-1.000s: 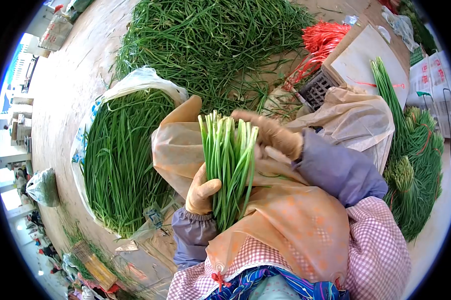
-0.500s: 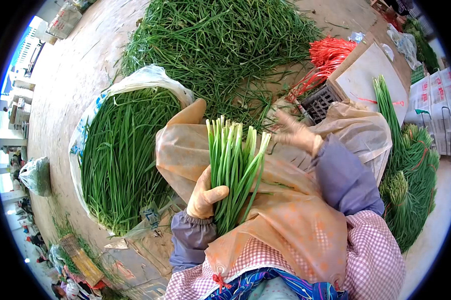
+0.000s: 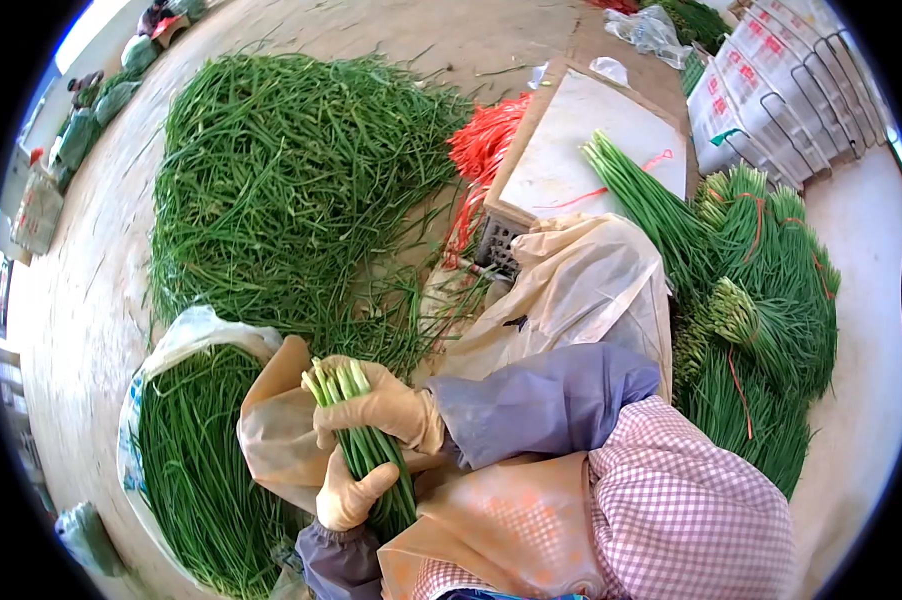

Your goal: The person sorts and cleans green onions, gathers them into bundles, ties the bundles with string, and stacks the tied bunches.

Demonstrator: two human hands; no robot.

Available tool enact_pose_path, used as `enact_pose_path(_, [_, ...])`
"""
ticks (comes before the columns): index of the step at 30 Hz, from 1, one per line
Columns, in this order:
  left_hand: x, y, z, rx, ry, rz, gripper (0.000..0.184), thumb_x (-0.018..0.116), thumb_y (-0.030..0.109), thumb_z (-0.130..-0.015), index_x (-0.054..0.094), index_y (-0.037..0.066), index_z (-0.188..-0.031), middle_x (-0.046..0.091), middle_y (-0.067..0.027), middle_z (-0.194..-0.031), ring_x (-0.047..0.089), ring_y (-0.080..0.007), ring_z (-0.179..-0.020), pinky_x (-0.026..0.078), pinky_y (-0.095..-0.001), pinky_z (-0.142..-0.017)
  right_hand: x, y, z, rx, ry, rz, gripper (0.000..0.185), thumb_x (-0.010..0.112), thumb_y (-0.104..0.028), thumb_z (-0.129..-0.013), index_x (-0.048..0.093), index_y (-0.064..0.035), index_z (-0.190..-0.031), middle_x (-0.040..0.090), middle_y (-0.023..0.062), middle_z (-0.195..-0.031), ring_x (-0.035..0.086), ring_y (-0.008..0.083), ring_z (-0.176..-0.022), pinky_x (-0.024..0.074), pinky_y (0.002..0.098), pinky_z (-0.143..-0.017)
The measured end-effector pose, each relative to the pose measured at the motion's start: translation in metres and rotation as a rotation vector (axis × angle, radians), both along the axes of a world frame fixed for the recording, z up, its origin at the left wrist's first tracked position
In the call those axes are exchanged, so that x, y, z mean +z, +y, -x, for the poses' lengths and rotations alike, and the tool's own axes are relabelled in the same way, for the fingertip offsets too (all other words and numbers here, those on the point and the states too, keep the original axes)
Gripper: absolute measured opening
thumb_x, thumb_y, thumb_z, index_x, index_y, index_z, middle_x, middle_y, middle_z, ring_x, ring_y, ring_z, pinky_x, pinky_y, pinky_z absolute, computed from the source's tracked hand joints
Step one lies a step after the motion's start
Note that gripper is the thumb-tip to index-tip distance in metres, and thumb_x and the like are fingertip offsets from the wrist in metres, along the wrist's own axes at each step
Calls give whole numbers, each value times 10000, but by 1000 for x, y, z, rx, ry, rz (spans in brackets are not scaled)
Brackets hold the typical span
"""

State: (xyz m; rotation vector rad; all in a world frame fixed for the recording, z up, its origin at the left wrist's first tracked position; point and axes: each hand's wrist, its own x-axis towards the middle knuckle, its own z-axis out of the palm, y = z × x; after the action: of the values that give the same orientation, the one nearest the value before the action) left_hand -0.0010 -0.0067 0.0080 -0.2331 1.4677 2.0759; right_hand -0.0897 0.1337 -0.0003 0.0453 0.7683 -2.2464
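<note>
A small bunch of garlic chives (image 3: 368, 448) stands over my lap, pale cut ends upward and leaning left. My gloved left hand (image 3: 349, 494) is wrapped round its lower part, thumb across the front. Just above, my gloved right hand (image 3: 383, 408) closes round the stalks below the pale ends. Left of my hands is an open plastic bag (image 3: 211, 327) full of loose chives (image 3: 196, 450). An orange-tinted plastic apron (image 3: 506, 515) covers my lap.
A big heap of loose greens (image 3: 271, 190) lies ahead on the floor. To the right are red ties (image 3: 491, 140), a white board (image 3: 551, 170) with a chive bundle (image 3: 641, 190) over its edge, stacked tied bundles (image 3: 761, 300) and white crates (image 3: 761, 90).
My right hand has come in from the right, where it was apart and blurred, and closed round the upper part of the bunch. The view has turned to the right.
</note>
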Motion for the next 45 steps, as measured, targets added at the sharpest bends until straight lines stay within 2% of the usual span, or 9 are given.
enact_pose_path(11, [4, 55, 46, -499, -136, 222, 392, 722, 173, -863, 595, 35, -1207, 661, -39, -880, 600, -125, -739, 483, -259, -672, 250, 282, 175, -250, 523, -408, 177, 700, -186, -880, 713, -12, -849, 686, 138, -691, 699, 214, -572, 621, 328, -532])
enact_pose_path(12, [-3, 54, 46, -484, -184, 143, 366, 716, 160, -866, 602, 39, -1192, 662, -41, -868, 602, -129, -727, 479, -254, -664, 276, 305, 181, -256, 653, -341, 448, 696, -64, -871, 444, 19, -1232, 660, 194, -819, 683, 255, -641, 634, 334, -559])
enact_pose_path(14, [-8, 55, 50, -389, -212, 107, 379, 716, 166, -872, 592, -4, -1188, 664, -48, -857, 597, -114, -712, 476, -238, -652, 310, 363, 191, -92, 588, -753, 324, 521, -233, -976, 684, 23, -863, 702, 151, -730, 704, 214, -632, 606, 302, -607])
enact_pose_path(18, [-11, 65, 65, -336, -142, 113, 399, 652, 230, -920, 580, -26, -1217, 667, -70, -882, 591, -107, -736, 482, -245, -647, 261, 485, 254, 23, 490, -1703, 235, 589, -219, -906, 620, -84, -1096, 637, 72, -877, 608, 224, -729, 508, 354, -618])
enact_pose_path(21, [10, 70, 72, -453, 153, 494, 410, 612, 374, -919, 637, 55, -1175, 702, -108, -939, 666, -177, -838, 533, -328, -754, 64, 639, 335, 415, 2055, -2415, 443, 665, -144, -780, 603, -56, -1210, 610, 156, -1182, 554, 352, -1112, 444, 406, -983])
enact_pose_path(28, [13, 18, 40, -101, 92, 380, 447, 639, 364, -924, 578, 73, -1258, 649, -65, -940, 633, -133, -861, 506, -300, -758, -108, 577, 315, -98, 649, -2062, 829, 517, -610, -902, 349, -34, -1475, 397, 202, -1484, 371, 334, -1375, 267, 387, -1141])
enact_pose_path(34, [3, -20, -7, 482, 93, 58, 361, 621, 265, -956, 577, 37, -1232, 618, -9, -902, 567, -94, -812, 482, -265, -768, -36, 430, 349, -367, 1581, -1916, 569, 522, -336, -986, 386, -46, -1456, 469, 178, -1428, 436, 315, -1325, 312, 379, -1116])
enact_pose_path(36, [2, -31, -26, 649, 57, -20, 330, 614, 221, -961, 577, 27, -1225, 622, -17, -890, 575, -88, -807, 484, -252, -758, 18, 271, 309, 27, 1298, -1862, 456, 542, -217, -983, 474, -15, -1386, 518, 156, -1376, 478, 277, -1280, 345, 362, -1092])
enact_pose_path(45, [-11, -114, -201, 1990, -13, 692, 186, 568, 199, -971, 625, 29, -1019, 525, 4, -617, 528, -89, -572, 473, -241, -535, 43, -226, 21, 583, 2117, -194, 478, 703, -86, -794, 572, -58, -1253, 600, 166, -1221, 568, 338, -1151, 448, 432, -997])
